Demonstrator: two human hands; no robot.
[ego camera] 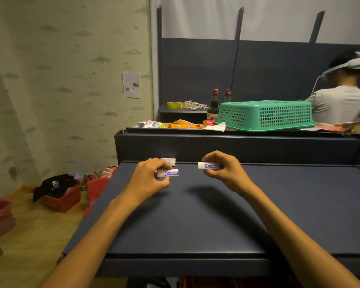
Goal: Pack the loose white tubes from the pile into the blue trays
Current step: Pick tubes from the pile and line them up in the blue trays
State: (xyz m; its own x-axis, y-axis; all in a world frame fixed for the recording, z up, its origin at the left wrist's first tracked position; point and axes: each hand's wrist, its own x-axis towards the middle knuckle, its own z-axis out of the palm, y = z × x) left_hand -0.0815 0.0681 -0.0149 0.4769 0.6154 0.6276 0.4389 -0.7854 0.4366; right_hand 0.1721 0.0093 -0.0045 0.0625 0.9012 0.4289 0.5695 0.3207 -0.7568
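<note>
- Dark blue, matte and flat: the shelf top (216,215) lies under both forearms.
- Left hand (149,176) pinches a small white box-shaped tube pack (168,173) with blue print; a second white pack (169,161) peeks out just behind its knuckles, whether held I cannot tell.
- Right hand (222,169) curls its fingers round another white pack (208,165), held level above the shelf.
- Behind, an upturned green mesh basket (265,115), two dark bottles (214,104) and crinkly snack packets (175,124).
</note>
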